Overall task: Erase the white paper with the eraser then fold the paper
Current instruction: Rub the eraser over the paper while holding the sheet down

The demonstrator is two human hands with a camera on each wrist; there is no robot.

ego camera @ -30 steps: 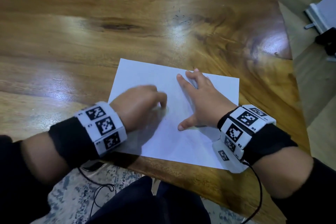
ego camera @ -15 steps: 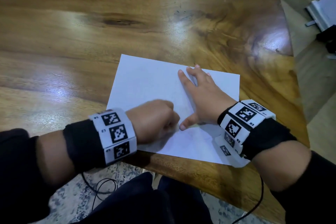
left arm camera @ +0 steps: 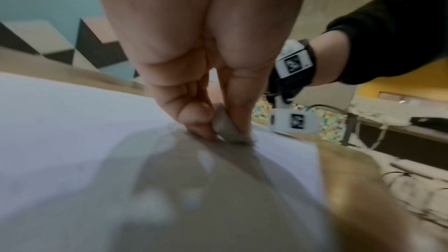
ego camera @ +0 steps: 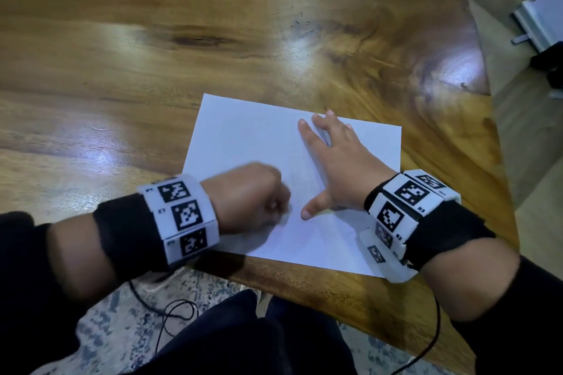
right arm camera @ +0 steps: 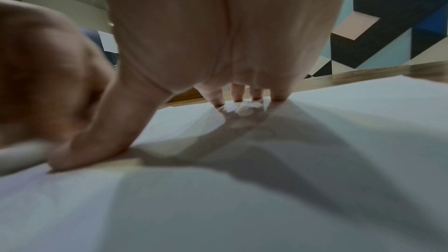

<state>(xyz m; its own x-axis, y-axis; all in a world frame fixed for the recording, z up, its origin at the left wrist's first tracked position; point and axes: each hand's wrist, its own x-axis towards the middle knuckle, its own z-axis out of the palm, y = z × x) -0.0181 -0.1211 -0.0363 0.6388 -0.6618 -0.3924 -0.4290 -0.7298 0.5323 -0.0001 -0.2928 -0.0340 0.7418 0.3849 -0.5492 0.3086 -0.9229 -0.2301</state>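
Note:
A white sheet of paper [ego camera: 259, 143] lies flat near the front edge of the wooden table [ego camera: 152, 55]. My left hand [ego camera: 259, 195] pinches a small grey eraser [left arm camera: 226, 125] between thumb and fingers, its lower end pressed on the paper [left arm camera: 60, 122]. In the head view the eraser shows only as a pale blur [ego camera: 285, 216] under the fist. My right hand [ego camera: 332, 158] lies flat on the paper's right half, fingers spread and thumb out. From the right wrist view its fingertips [right arm camera: 219, 101] press on the sheet [right arm camera: 339, 122].
The table's front edge [ego camera: 304, 280] runs just below the paper, with my dark-clothed lap [ego camera: 243, 338] and a patterned rug [ego camera: 122, 313] below. Cables [ego camera: 176, 310] hang from the wristbands. The table's right edge drops to floor with a white object [ego camera: 542, 18].
My left hand has slid the eraser back toward me from mid-sheet, then slightly right toward my right thumb. The right hand has stayed pressed on the paper.

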